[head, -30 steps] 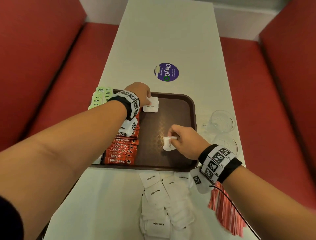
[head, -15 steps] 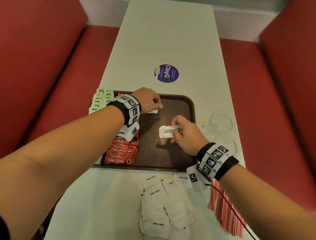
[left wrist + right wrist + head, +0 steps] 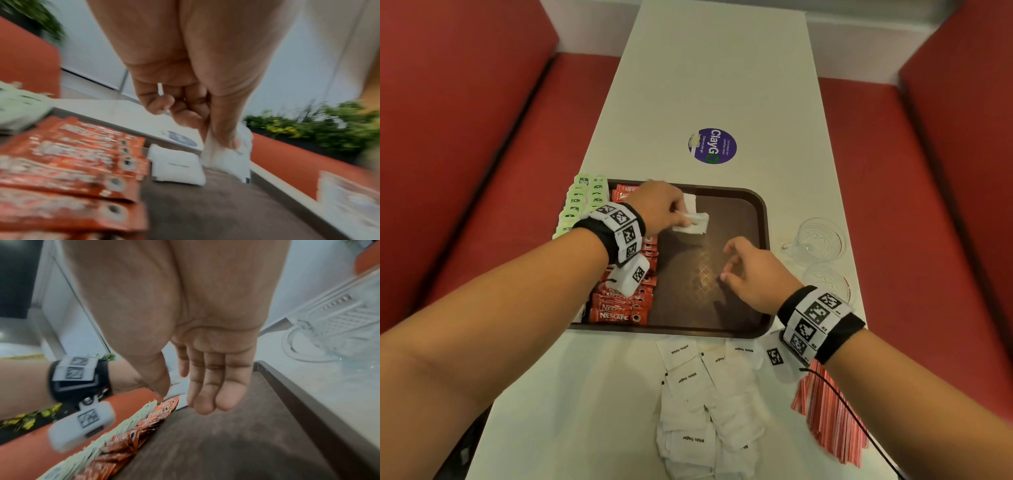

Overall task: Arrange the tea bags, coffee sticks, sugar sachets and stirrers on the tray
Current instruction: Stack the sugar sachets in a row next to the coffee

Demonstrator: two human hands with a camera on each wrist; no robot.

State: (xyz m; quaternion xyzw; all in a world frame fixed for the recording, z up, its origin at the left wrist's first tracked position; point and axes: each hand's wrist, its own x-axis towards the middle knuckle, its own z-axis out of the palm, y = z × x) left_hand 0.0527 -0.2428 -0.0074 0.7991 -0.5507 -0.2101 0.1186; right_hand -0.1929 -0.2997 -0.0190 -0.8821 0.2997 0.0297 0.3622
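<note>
One crumpled white sugar sachet [image 3: 692,224], pinched over the brown tray [image 3: 751,219].

white tabletop [image 3: 722,85], purple round ClayGo sticker [image 3: 712,146], two clear glass cups [image 3: 816,240] at right edge, red bench seats [image 3: 482,171] both sides, green plants [image 3: 308,126]

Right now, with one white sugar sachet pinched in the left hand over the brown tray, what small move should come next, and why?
Probably lower the left hand and lay its white sugar sachet flat on the brown plastic tray, just nearside of the sachet already lying there. That would continue a column beside the red coffee sticks. The right hand is open and empty.
</note>
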